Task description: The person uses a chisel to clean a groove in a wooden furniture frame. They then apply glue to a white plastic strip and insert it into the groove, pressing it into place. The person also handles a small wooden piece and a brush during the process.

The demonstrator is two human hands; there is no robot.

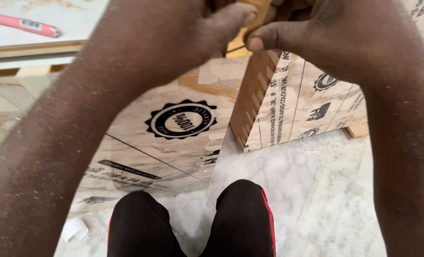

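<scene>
1. Up close, I see my left hand (183,24) and right hand (316,24) pinching a thin tan wooden strip (255,12) between thumbs and fingers at the top edge.
2. Just beneath stands a laminate-faced box panel (288,100), upright on the marble floor (316,200).
3. Far left lies a pink pen (21,23).

My left hand (207,21): fingers cut off by the top edge, only thumb and knuckles show | my right hand (307,26): fingers likewise out of frame | tan piece (258,8) pinched between my thumbs: mostly hidden, kind unclear | pink pen (21,23): left end cut off | my knees (240,219): cropped at the bottom edge
</scene>
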